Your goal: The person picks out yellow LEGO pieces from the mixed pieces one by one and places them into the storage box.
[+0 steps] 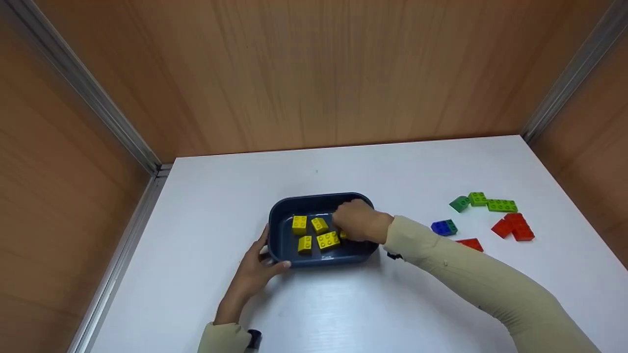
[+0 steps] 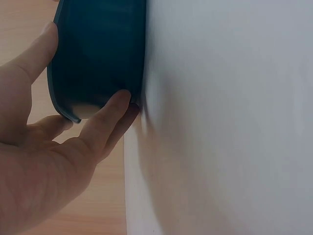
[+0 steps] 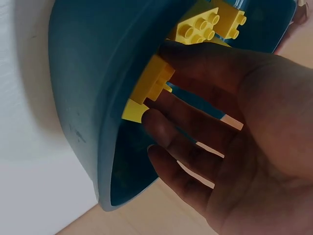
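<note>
A dark blue rectangular dish (image 1: 324, 263) with rounded corners sits on the white table. My left hand (image 1: 252, 274) grips its left end, thumb at the near corner of the rim and fingers along the outer wall (image 2: 102, 49). Inside the dish lie several yellow toy building bricks, among them a six-stud one (image 1: 328, 240) and a smaller one (image 1: 300, 225). My right hand (image 1: 357, 219) reaches into the dish's right side. In the right wrist view its thumb and fingers pinch a yellow brick (image 3: 152, 81), which the hand mostly covers in the head view.
On the table's right side lie green bricks (image 1: 501, 205), red bricks (image 1: 520, 228) and a blue brick (image 1: 440, 228) beside a dark green one. Another red brick (image 1: 471, 244) is partly behind my right sleeve. Wooden panels (image 1: 314, 73) rise behind and at both sides.
</note>
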{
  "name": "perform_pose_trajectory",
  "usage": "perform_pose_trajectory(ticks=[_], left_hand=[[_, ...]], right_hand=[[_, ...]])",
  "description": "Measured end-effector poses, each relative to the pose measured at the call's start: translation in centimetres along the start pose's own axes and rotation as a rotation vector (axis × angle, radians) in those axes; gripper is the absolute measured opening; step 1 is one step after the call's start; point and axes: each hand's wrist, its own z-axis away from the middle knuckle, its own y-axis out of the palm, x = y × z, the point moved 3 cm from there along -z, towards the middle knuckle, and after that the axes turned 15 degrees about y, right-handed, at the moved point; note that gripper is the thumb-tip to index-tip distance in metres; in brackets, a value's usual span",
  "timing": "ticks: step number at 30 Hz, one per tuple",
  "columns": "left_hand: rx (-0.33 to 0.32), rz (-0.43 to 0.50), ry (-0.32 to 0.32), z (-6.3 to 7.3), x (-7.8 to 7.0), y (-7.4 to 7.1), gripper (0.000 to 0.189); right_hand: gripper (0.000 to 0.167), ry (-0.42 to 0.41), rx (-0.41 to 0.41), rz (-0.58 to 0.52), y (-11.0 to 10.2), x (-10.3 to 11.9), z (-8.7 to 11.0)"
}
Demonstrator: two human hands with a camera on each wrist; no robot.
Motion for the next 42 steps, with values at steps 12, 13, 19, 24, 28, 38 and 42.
perform_pose_trajectory(ticks=[12, 13, 19, 24, 28, 38, 42], left_hand=[[-0.005, 0.007, -0.005, 0.0, 0.1, 0.0, 0.106], [-0.005, 0.007, -0.006, 0.0, 0.1, 0.0, 0.106], [-0.005, 0.009, -0.018, 0.0, 0.1, 0.0, 0.107], [-0.006, 0.006, -0.009, 0.0, 0.0, 0.0, 0.107], [-0.003, -0.007, -0.001, 0.1, 0.0, 0.0, 0.106], [0.007, 0.001, 0.006, 0.1, -0.1, -0.2, 0.106], [0.007, 0.011, 0.008, 0.1, -0.1, -0.1, 0.105]], right_hand=[[0.018, 0.012, 0.008, 0.046, 0.5, 0.6, -0.2], [0.019, 0.014, 0.007, 0.054, 0.5, 0.6, -0.3], [0.020, 0.021, -0.010, 0.085, 0.8, 0.9, -0.3], [0.019, 0.023, -0.026, 0.085, 1.2, 1.0, -0.3], [0.019, 0.024, -0.047, 0.072, 1.5, 1.0, -0.2], [0.022, 0.047, -0.025, 0.067, 1.6, 1.0, -0.2], [0.022, 0.055, -0.011, 0.089, 1.6, 1.1, -0.3]])
